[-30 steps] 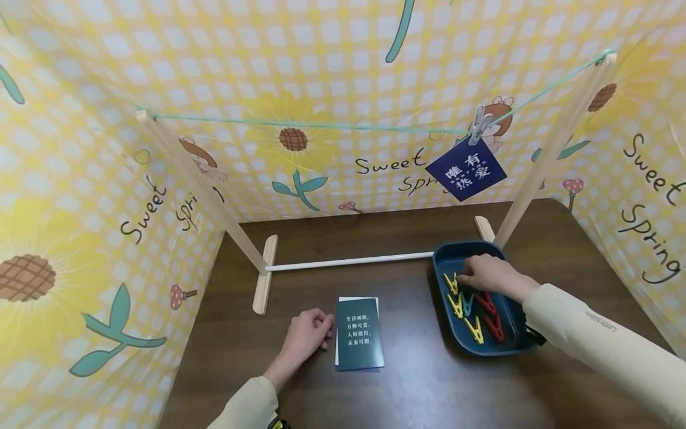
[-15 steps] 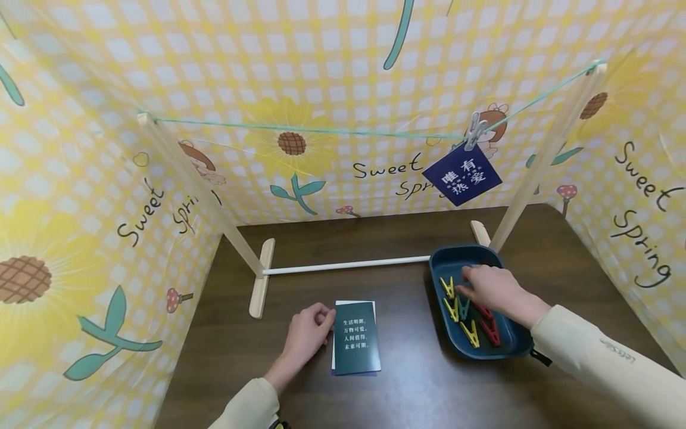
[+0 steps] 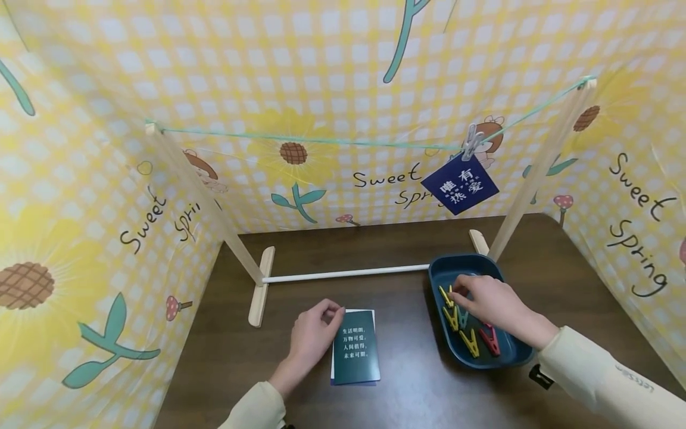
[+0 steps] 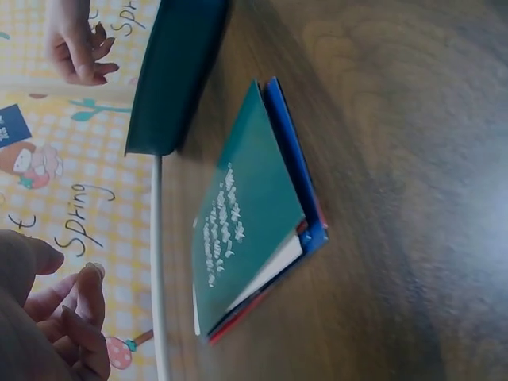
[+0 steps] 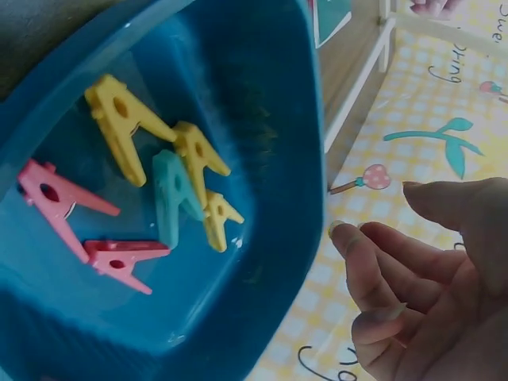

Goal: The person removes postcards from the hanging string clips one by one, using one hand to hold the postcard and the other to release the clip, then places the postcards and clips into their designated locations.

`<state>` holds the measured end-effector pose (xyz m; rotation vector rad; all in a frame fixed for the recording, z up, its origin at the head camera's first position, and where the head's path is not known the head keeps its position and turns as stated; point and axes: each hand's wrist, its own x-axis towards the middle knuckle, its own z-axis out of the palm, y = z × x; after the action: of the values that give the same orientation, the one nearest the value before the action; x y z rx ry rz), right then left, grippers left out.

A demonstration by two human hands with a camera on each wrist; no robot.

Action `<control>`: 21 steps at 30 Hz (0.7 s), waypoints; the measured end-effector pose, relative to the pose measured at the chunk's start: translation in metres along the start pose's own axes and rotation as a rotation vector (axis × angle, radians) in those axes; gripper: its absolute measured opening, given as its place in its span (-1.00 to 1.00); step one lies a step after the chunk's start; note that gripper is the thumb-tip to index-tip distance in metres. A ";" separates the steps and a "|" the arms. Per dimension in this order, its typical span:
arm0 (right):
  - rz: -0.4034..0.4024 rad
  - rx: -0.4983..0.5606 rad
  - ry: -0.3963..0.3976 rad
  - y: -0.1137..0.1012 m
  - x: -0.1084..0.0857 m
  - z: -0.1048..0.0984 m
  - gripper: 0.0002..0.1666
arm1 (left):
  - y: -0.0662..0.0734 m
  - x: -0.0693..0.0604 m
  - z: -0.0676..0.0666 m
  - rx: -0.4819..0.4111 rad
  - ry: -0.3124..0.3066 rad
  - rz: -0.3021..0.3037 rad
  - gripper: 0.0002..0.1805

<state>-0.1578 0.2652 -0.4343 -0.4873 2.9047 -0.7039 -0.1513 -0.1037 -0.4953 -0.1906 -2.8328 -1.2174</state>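
Over the dark blue tray (image 3: pixel 455 269) is my right hand (image 3: pixel 495 305), its fingers loosely bent and holding nothing. In the right wrist view, a gap separates thumb and fingertips. Inside the tray lie several clothespins: yellow (image 5: pixel 131 127), teal (image 5: pixel 171 194) and red (image 5: pixel 59 202). My left hand (image 3: pixel 313 333) is by the upper left corner of a stack of cards (image 3: pixel 355 354) whose top card is dark green with white characters. Its fingers are relaxed and grip nothing. A navy card (image 3: pixel 461 185) hangs by one corner from a clear clothespin (image 3: pixel 471 143) on a green string (image 3: pixel 321 140).
The string runs between two wooden posts (image 3: pixel 203 202), which stand on flat feet (image 3: pixel 261 286). A white rod (image 3: pixel 348 274) joins them low down, behind the cards. A yellow checked cloth (image 3: pixel 343 71) surrounds the brown table (image 3: pixel 407 357).
My head view has shifted slightly, lowering the scene. My left hand has moved from beside the card stack to its upper left corner. The right hand has stayed over the tray, its fingers shifting slightly.
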 end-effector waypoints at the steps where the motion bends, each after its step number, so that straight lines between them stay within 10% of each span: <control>1: -0.007 0.002 0.013 -0.001 -0.001 0.000 -0.81 | 0.001 0.000 0.000 0.001 0.000 0.001 -0.88; 21: -0.110 -0.074 0.129 -0.023 -0.008 -0.006 -0.83 | 0.031 0.007 0.005 0.004 -0.068 0.122 -0.85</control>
<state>-0.1450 0.2512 -0.4175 -0.6374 3.0537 -0.6672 -0.1542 -0.0784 -0.4761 -0.4055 -2.8326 -1.2026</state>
